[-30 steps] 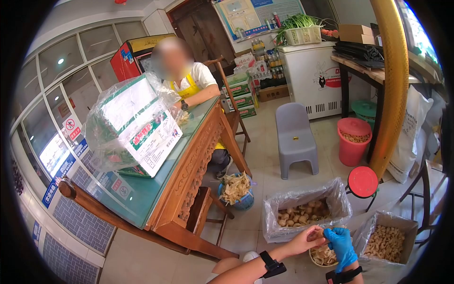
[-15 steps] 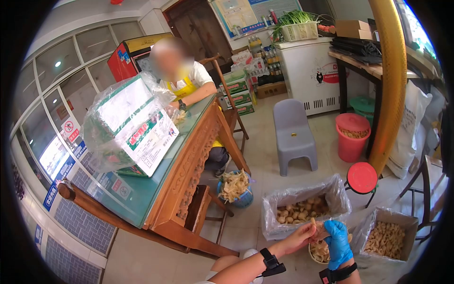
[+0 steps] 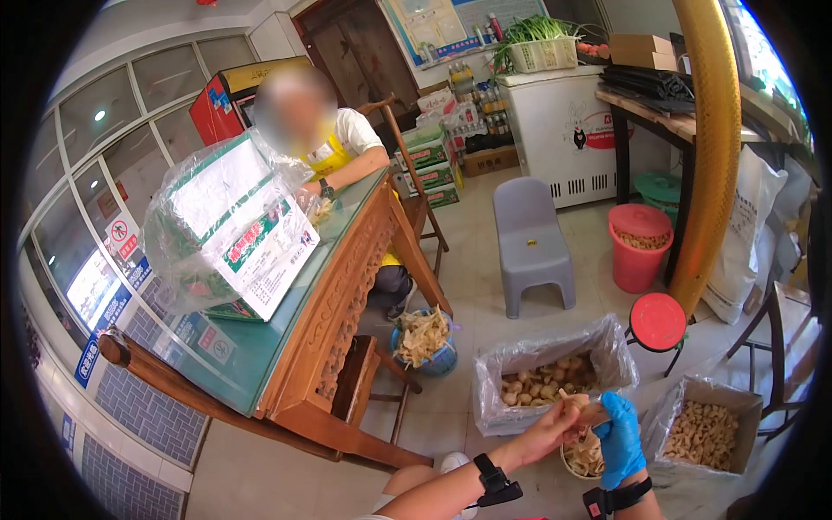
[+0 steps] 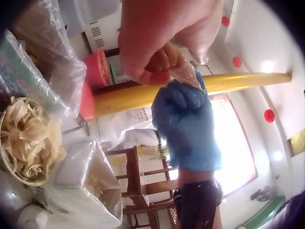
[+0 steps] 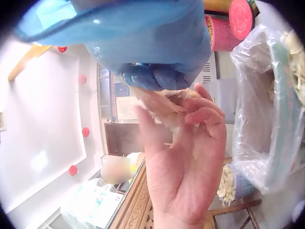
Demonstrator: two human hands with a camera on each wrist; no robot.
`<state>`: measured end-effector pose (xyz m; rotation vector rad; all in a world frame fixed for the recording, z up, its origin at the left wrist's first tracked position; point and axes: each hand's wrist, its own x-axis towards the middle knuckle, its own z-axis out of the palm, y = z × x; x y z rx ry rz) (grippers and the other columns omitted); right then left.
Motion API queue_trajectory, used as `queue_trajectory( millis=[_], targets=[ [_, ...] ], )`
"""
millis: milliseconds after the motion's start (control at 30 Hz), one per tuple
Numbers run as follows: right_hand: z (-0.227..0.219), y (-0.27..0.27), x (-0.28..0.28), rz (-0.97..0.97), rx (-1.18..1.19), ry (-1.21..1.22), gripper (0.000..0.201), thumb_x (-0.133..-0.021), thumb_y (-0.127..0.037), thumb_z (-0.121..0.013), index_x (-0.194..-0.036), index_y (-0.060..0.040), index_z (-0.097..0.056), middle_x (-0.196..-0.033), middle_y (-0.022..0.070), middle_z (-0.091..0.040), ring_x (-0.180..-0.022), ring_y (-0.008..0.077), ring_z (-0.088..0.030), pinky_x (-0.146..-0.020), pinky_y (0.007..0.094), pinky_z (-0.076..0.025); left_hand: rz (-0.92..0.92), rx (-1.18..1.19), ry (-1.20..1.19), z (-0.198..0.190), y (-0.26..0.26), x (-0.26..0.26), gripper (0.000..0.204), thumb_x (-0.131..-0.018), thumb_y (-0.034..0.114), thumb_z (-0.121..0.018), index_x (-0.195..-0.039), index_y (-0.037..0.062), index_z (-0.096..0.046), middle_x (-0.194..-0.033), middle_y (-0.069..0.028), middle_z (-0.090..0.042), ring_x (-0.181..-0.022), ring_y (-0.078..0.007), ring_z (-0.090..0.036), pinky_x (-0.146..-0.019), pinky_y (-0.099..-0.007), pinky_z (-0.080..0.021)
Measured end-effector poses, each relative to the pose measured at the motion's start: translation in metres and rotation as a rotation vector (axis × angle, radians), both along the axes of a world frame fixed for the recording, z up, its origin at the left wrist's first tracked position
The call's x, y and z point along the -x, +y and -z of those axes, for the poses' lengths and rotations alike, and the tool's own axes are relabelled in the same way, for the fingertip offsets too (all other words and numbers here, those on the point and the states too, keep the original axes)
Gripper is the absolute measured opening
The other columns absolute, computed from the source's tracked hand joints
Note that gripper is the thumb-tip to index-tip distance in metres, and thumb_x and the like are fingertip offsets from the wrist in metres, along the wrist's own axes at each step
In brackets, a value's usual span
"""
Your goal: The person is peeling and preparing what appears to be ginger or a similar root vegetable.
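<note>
My bare left hand (image 3: 553, 429) and my blue-gloved right hand (image 3: 620, 440) meet over a basket of pale peelings (image 3: 582, 458). Between them is a brownish, thin-skinned piece (image 5: 164, 102), its exact kind unclear. In the right wrist view the gloved fingers (image 5: 152, 76) curl round its upper end, while the bare left fingers (image 5: 205, 112) bend against its other side. The left wrist view shows the piece (image 4: 187, 75) pinched by the left hand (image 4: 164, 33), with the curled glove (image 4: 183, 124) just below.
Beyond my hands stands a plastic-lined box of round pale roots (image 3: 542, 383); to its right, another box of small pieces (image 3: 700, 433). A red stool (image 3: 657, 321), grey chair (image 3: 532, 247), blue basket (image 3: 423, 342) and wooden table (image 3: 347, 321) surround them. A person in yellow (image 3: 334, 152) sits there.
The head view has shifted slightly. My hands stay together on the piece, the gloved hand now more upright than a second ago. The seated person's head has moved a little left.
</note>
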<state>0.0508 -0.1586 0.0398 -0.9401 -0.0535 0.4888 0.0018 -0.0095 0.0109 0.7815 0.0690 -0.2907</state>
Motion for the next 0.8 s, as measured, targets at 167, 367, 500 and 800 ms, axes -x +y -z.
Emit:
queue_trajectory(
  millis=[167,367,500,800],
  targets=[
    [0.013,0.008,0.001,0.146,0.167,0.078,0.018,-0.086,-0.025,-0.062,-0.078,-0.0085,-0.06,-0.063,-0.003,-0.053,-0.049,0.0055,-0.042,-0.044,0.0204,-0.032,-0.067,-0.291,0.103,0.03,0.007,-0.004,0.045,-0.091,0.039,-0.056,-0.127,0.0145,-0.043,-0.114,0.0036,-0.048,-0.104,-0.0072,-0.047,-0.089,-0.0253,-0.039],
    [0.02,0.008,-0.003,0.171,0.208,0.016,0.021,-0.088,-0.025,-0.06,-0.077,-0.0075,-0.059,-0.062,-0.0022,-0.053,-0.047,0.0061,-0.042,-0.043,0.021,-0.032,-0.129,-0.23,0.14,0.019,0.011,-0.007,0.042,-0.09,0.038,-0.057,-0.123,0.0137,-0.047,-0.111,0.0043,-0.05,-0.103,-0.0062,-0.047,-0.087,-0.0241,-0.039],
    [0.024,0.001,-0.008,0.069,0.469,-0.063,0.025,-0.089,-0.028,-0.059,-0.084,-0.0035,-0.06,-0.067,0.0009,-0.056,-0.047,0.008,-0.045,-0.042,0.0229,-0.035,-0.177,-0.372,0.037,0.021,0.014,-0.008,0.044,-0.089,0.034,-0.061,-0.123,0.0112,-0.047,-0.113,0.003,-0.05,-0.105,-0.0081,-0.048,-0.09,-0.0253,-0.04],
    [0.025,0.0,-0.004,-0.181,0.471,-0.044,0.032,-0.087,-0.027,-0.061,-0.103,0.0011,-0.057,-0.083,0.0067,-0.061,-0.059,0.0127,-0.057,-0.053,0.0241,-0.047,-0.257,-0.817,-0.262,0.0,0.007,0.006,0.059,-0.077,0.011,-0.074,-0.127,0.01,-0.043,-0.112,-0.0026,-0.054,-0.104,-0.0106,-0.051,-0.09,-0.0273,-0.043]
  ],
)
